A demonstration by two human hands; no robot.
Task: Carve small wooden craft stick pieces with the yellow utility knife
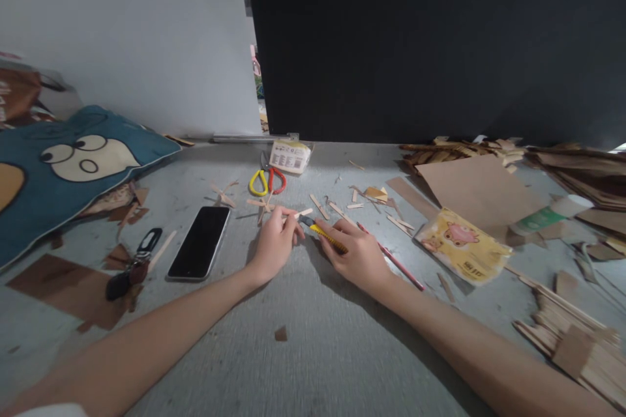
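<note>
My left hand (274,244) rests on the grey floor with its fingers pinched on a thin wooden stick (299,213) that lies flat. Right beside it, my right hand (356,254) is closed round a yellow utility knife (323,235). The knife's dark tip points at the stick, just next to my left fingertips. Several more short wooden sticks (320,206) lie scattered just beyond both hands.
A black phone (200,242) and keys (132,267) lie to the left, near a blue cushion (59,169). Yellow and red scissors (267,181) and a small packet (289,156) sit further back. A red pencil (396,262), a yellow printed pack (462,244) and cardboard pieces (476,189) lie to the right.
</note>
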